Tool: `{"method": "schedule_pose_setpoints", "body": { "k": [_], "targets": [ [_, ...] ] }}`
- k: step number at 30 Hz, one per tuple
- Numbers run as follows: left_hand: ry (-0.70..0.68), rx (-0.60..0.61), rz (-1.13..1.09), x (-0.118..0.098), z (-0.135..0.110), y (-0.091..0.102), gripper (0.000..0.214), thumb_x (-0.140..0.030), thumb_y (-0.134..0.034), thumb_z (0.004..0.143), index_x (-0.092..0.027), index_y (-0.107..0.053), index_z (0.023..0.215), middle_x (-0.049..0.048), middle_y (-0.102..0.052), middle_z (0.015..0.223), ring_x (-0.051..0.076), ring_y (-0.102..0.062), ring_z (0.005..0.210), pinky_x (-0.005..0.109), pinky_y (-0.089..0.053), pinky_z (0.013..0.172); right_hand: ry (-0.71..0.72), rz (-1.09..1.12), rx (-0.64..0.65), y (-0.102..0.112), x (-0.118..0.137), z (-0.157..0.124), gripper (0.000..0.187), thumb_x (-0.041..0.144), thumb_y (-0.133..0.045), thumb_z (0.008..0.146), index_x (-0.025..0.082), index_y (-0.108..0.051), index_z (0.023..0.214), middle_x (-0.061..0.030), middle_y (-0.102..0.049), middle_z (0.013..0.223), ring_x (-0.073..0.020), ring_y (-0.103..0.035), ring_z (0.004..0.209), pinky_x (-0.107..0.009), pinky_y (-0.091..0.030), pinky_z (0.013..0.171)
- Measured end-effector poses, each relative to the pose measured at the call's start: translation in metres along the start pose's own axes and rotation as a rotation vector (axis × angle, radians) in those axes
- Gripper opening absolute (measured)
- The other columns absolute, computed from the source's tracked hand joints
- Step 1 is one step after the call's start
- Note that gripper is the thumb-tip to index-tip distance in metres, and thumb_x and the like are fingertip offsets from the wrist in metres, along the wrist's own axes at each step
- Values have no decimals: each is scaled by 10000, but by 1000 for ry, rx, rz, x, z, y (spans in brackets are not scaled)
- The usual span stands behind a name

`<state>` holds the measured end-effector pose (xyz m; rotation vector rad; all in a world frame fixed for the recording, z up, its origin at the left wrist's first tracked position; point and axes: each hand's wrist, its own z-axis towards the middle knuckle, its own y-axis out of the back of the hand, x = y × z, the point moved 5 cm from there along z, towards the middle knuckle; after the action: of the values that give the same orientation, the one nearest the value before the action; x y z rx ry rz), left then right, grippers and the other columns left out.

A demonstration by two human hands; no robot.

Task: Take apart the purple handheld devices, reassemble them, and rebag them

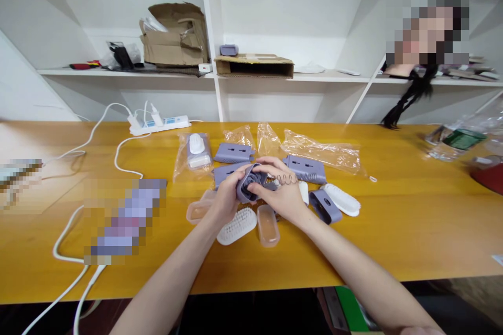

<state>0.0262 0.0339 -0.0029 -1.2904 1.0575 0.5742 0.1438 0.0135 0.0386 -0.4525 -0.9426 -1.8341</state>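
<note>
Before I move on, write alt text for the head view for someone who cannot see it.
The left hand and right hand grip one purple plastic part above a yellow table, a coil spring beside it. Purple housings, white brush heads, clear caps and plastic bags lie around them.

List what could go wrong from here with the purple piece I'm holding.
The small spring by the right hand could roll away among the plastic bags. The purple piece, also gripped by the left hand, sits above a white brush head and clear cap; a slip might scatter them.
</note>
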Motion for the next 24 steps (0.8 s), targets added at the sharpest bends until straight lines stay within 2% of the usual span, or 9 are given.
{"method": "schedule_pose_setpoints", "body": {
  "k": [4, 7, 11, 13, 16, 20, 22, 24],
  "targets": [
    [21, 44, -28, 1, 1, -1, 350, -259, -510, 762, -132, -642, 1060, 57, -657, 832, 135, -538, 567, 228, -422, 409, -17, 24, 18, 0, 1, 0, 194, 279, -744, 669, 237, -688, 850, -66, -647, 1061, -231, -628, 1006, -435, -485, 914],
    [24, 31, -46, 1, 1, 1, 378, -272, -508, 754, -121, -640, 1075, 72, -673, 832, 146, -554, 572, 233, -420, 411, -19, 57, 60, 5, 0, 2, 261, 310, -745, 679, 231, -683, 919, -71, -648, 1090, -237, -619, 1032, -443, -464, 939],
    [-7, 45, -81, 0, 2, 3, 312, -279, -512, 758, -112, -667, 971, 67, -669, 742, 131, -535, 507, 230, -414, 409, 62, 95, 108, 21, 0, 6, 273, 380, -647, 793, 248, -656, 1031, -65, -656, 1108, -244, -589, 1089, -453, -434, 963],
    [-20, 64, -92, -1, 3, 3, 282, -277, -500, 763, -103, -668, 907, 78, -671, 699, 123, -518, 466, 229, -406, 401, 69, 107, 127, 32, -5, 9, 303, 372, -630, 807, 265, -637, 1090, -53, -651, 1148, -246, -570, 1132, -458, -412, 990],
    [-18, 64, -80, -3, 4, 3, 276, -269, -484, 768, -85, -655, 883, 126, -700, 736, 122, -520, 453, 225, -393, 394, -4, 132, 136, 47, -17, 13, 353, 337, -652, 775, 269, -627, 1121, -48, -648, 1199, -248, -568, 1158, -458, -397, 1013],
    [-19, 40, -86, -4, 3, 5, 277, -264, -456, 801, -85, -637, 908, 142, -714, 764, 114, -510, 438, 219, -387, 397, -152, 111, 66, 64, -31, 19, 335, 350, -627, 771, 254, -641, 1092, -60, -663, 1203, -254, -586, 1155, -458, -431, 977],
    [-19, 45, -85, -3, 3, 6, 277, -261, -458, 798, -86, -636, 919, 141, -715, 772, 114, -508, 430, 224, -385, 397, -227, 10, 13, 72, -39, 22, 309, 368, -602, 777, 225, -660, 1045, -77, -690, 1145, -255, -620, 1098, -441, -461, 941],
    [-24, 51, -84, -3, 4, 7, 283, -265, -468, 791, -88, -639, 931, 137, -712, 777, 121, -520, 437, 232, -386, 399, -344, -233, -26, 83, -51, 23, 315, 389, -569, 795, 189, -676, 1014, -111, -704, 1096, -273, -640, 1051, -435, -473, 920]
  ]
}}
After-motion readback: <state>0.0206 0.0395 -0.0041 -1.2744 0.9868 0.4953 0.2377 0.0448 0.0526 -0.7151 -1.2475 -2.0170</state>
